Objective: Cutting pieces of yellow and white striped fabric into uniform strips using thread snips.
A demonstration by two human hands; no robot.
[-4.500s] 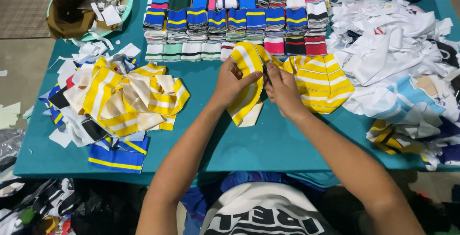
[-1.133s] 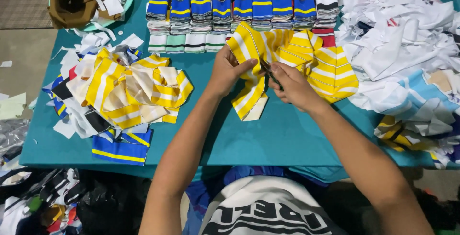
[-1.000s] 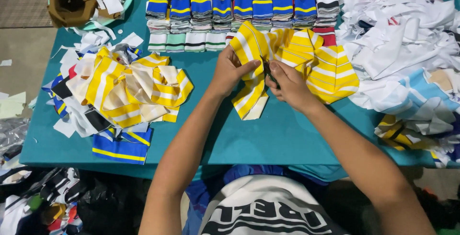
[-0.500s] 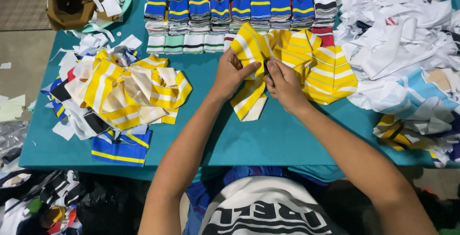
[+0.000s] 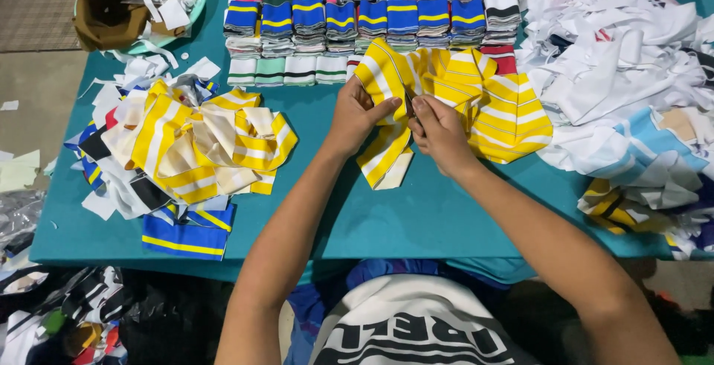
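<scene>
My left hand [image 5: 355, 116] grips a yellow-and-white striped fabric piece [image 5: 383, 158] by its folded top edge, above the teal table [image 5: 424, 220]. My right hand [image 5: 444, 136] is closed right beside it, fingertips almost touching the left thumb, pinching a small dark tool [image 5: 407, 100] against the fabric. Just right of my hands lies a heap of matching yellow striped pieces [image 5: 513, 116], partly under the held piece.
A loose pile of yellow striped pieces [image 5: 201, 145] lies at the left, with a blue striped piece [image 5: 182, 235] in front. Neat stacks of striped bands [image 5: 372, 15] line the back. White fabric scraps [image 5: 617, 60] fill the right. A basin with brown paper [image 5: 134, 0] sits far left.
My hands have stayed on the same yellow striped piece, shifting only slightly. The right fingertips have closed in toward the left thumb at the fabric's top edge.
</scene>
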